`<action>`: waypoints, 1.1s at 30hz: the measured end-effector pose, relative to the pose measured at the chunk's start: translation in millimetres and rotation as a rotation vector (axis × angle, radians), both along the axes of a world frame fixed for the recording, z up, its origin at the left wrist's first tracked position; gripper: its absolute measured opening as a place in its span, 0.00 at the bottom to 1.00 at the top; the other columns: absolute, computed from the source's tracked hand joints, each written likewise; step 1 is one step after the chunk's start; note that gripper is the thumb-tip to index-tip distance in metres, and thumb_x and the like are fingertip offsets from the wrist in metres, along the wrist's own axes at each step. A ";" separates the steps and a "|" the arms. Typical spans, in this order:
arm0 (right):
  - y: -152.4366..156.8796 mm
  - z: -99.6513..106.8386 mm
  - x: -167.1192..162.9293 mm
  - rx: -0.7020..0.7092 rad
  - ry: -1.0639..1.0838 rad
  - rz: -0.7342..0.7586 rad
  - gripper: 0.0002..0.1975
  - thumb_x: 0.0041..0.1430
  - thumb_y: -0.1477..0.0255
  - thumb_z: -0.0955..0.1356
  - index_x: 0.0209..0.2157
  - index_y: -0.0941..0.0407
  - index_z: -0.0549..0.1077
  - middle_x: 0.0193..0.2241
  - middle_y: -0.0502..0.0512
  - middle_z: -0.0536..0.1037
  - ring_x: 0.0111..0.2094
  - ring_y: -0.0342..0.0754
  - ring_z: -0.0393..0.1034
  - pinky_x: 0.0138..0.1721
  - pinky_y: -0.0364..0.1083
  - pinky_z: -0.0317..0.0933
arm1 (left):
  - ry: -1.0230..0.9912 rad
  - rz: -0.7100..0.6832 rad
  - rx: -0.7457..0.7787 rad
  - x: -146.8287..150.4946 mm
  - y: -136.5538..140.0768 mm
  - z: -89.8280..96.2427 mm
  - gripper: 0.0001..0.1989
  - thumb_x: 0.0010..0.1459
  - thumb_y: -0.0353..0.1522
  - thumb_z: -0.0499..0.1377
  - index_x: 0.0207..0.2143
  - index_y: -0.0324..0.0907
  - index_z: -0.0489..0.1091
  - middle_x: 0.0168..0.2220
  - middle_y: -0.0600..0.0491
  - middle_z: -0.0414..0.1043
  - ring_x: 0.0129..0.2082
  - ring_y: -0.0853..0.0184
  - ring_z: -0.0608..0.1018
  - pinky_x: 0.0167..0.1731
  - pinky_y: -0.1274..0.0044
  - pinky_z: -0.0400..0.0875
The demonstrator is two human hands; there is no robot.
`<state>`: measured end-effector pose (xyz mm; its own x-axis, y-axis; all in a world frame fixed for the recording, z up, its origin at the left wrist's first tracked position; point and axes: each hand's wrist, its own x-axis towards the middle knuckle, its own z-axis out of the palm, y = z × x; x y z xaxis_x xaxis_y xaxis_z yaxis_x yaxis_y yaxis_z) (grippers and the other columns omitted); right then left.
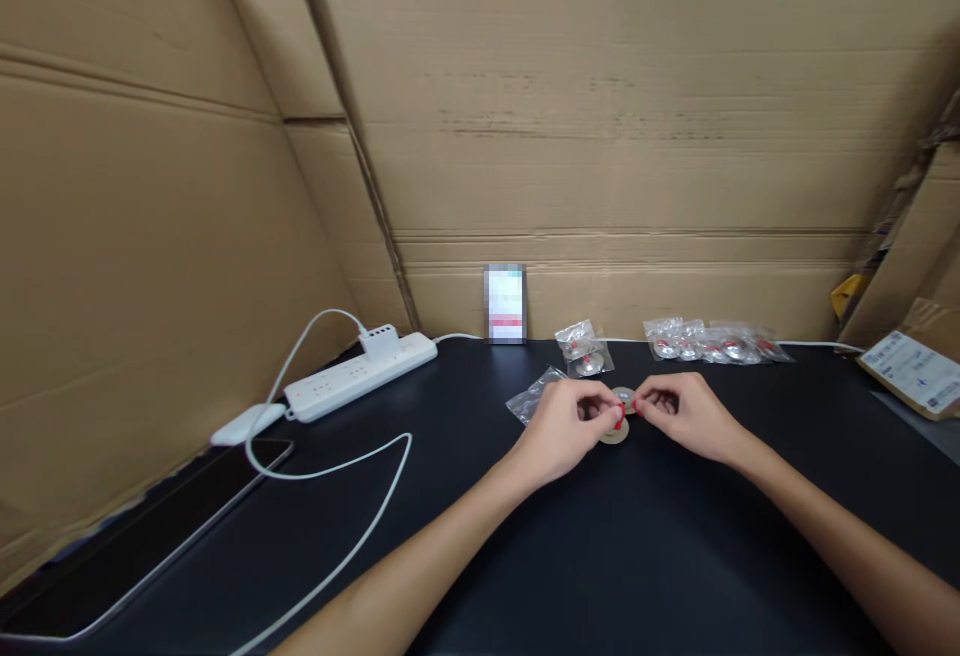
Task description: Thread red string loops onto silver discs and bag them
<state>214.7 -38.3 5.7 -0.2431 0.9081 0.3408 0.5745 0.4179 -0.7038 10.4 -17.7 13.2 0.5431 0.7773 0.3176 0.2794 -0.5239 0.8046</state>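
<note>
Two small, round, brass-coloured discs, which look like finger cymbals, lie between my hands on the black tabletop. The nearer disc (615, 434) sits under my left fingertips, and the farther disc (624, 395) is just beyond it, partly covered. My left hand (570, 423) is closed in a pinch on a bit of red cord (621, 416) over the nearer disc. At the farther disc's right edge, my right hand (691, 416) also pinches a red bit, seemingly cord. Left of the discs, a crumpled clear plastic bag (531, 397) lies beside my left hand.
Behind the hands are bagged silver discs (589, 364), and more bagged discs (720, 346) lie farther right. A lit phone (505, 304) leans on the cardboard wall (600, 136). Left are a power strip (360, 376), white cable (390, 496) and dark tablet (150, 546); right, a labelled package (915, 371).
</note>
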 end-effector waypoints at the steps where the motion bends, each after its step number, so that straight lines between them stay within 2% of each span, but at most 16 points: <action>1: -0.1 -0.7 3.0 0.013 -0.072 0.022 0.07 0.55 0.73 0.67 0.28 0.57 0.77 0.20 0.49 0.73 0.21 0.42 0.62 0.24 0.41 0.56 | 0.051 -0.001 0.051 0.6 -2.9 0.6 0.08 0.57 0.32 0.59 0.33 0.41 0.78 0.28 0.53 0.74 0.28 0.68 0.72 0.29 0.78 0.63; 5: -1.5 -2.8 8.1 -0.027 -0.200 0.136 0.08 0.55 0.76 0.65 0.25 0.57 0.76 0.18 0.47 0.70 0.20 0.40 0.58 0.22 0.40 0.52 | 0.187 -0.036 0.240 3.6 -11.2 1.2 0.09 0.59 0.31 0.57 0.33 0.43 0.78 0.29 0.53 0.73 0.33 0.65 0.72 0.36 0.75 0.64; 8: -2.1 -1.5 7.9 0.001 -0.217 0.121 0.09 0.56 0.76 0.65 0.25 0.57 0.75 0.19 0.47 0.70 0.20 0.40 0.59 0.23 0.40 0.53 | 0.213 -0.030 0.325 2.1 -9.2 -0.1 0.12 0.62 0.30 0.54 0.43 0.43 0.76 0.35 0.51 0.74 0.38 0.64 0.72 0.41 0.73 0.65; 10: -2.1 -0.3 7.2 0.034 -0.206 0.096 0.08 0.57 0.76 0.65 0.27 0.57 0.75 0.20 0.47 0.71 0.21 0.40 0.59 0.24 0.40 0.54 | 0.238 0.016 0.395 -1.0 -5.4 -1.4 0.13 0.63 0.30 0.52 0.47 0.42 0.74 0.38 0.50 0.73 0.42 0.62 0.71 0.45 0.72 0.64; 15: -2.0 -2.8 2.2 0.130 -0.233 0.047 0.04 0.58 0.73 0.67 0.34 0.55 0.75 0.25 0.49 0.72 0.24 0.42 0.63 0.26 0.42 0.57 | 0.446 0.124 0.509 -6.4 -1.1 -5.6 0.13 0.61 0.38 0.55 0.40 0.39 0.74 0.36 0.47 0.71 0.42 0.57 0.69 0.45 0.67 0.65; 18: -2.9 -6.1 -2.4 0.209 -0.255 0.024 0.09 0.59 0.73 0.67 0.42 0.54 0.74 0.35 0.54 0.73 0.33 0.46 0.67 0.36 0.45 0.63 | 0.509 0.119 0.506 -6.1 -2.0 -7.2 0.12 0.61 0.39 0.56 0.35 0.39 0.73 0.35 0.47 0.70 0.40 0.57 0.69 0.44 0.66 0.65; 21: -3.6 -7.8 -4.9 0.247 -0.318 0.053 0.11 0.61 0.74 0.66 0.45 0.51 0.74 0.42 0.56 0.72 0.43 0.51 0.66 0.47 0.50 0.62 | 0.505 0.112 0.475 -5.9 -0.6 -7.3 0.09 0.61 0.36 0.55 0.34 0.39 0.71 0.34 0.48 0.70 0.39 0.58 0.69 0.41 0.68 0.65; 23: -2.8 -8.7 -4.3 0.241 -0.360 0.046 0.09 0.63 0.74 0.64 0.40 0.51 0.75 0.39 0.55 0.73 0.42 0.51 0.66 0.46 0.51 0.62 | 0.482 0.133 0.422 -6.5 1.8 -7.1 0.08 0.61 0.34 0.54 0.33 0.40 0.69 0.33 0.48 0.70 0.38 0.59 0.71 0.37 0.70 0.65; 26: 0.5 -12.1 -0.1 0.229 -0.367 -0.024 0.11 0.65 0.75 0.62 0.30 0.53 0.74 0.34 0.54 0.72 0.39 0.50 0.66 0.44 0.50 0.62 | 0.422 0.171 0.336 -7.5 5.5 -7.4 0.05 0.61 0.31 0.53 0.34 0.41 0.67 0.30 0.50 0.69 0.34 0.62 0.72 0.31 0.74 0.63; 27: 2.0 -13.8 1.7 0.228 -0.359 -0.057 0.10 0.64 0.75 0.63 0.30 0.54 0.73 0.34 0.55 0.72 0.40 0.50 0.66 0.44 0.50 0.62 | 0.396 0.169 0.315 -7.6 6.3 -7.4 0.04 0.60 0.30 0.53 0.34 0.41 0.67 0.30 0.51 0.69 0.33 0.62 0.72 0.31 0.75 0.63; 29: 4.9 -17.4 5.1 0.216 -0.335 -0.124 0.03 0.60 0.74 0.66 0.36 0.55 0.72 0.38 0.56 0.71 0.42 0.51 0.66 0.44 0.51 0.62 | 0.331 0.170 0.282 -7.5 7.3 -6.6 0.04 0.59 0.29 0.54 0.37 0.41 0.67 0.30 0.52 0.71 0.32 0.63 0.73 0.31 0.75 0.63; 31: 7.7 -20.3 8.0 0.175 -0.328 -0.160 0.09 0.58 0.72 0.68 0.41 0.56 0.71 0.38 0.57 0.71 0.42 0.52 0.67 0.44 0.51 0.63 | 0.275 0.177 0.243 -7.3 7.5 -4.7 0.07 0.59 0.29 0.53 0.39 0.41 0.69 0.31 0.52 0.72 0.31 0.64 0.73 0.32 0.75 0.62; 33: 10.2 -22.0 10.2 0.124 -0.333 -0.153 0.07 0.58 0.71 0.67 0.40 0.56 0.72 0.35 0.57 0.72 0.38 0.51 0.68 0.41 0.50 0.63 | 0.237 0.180 0.210 -7.2 7.7 -2.3 0.08 0.59 0.29 0.54 0.38 0.41 0.71 0.31 0.53 0.74 0.29 0.66 0.72 0.31 0.76 0.62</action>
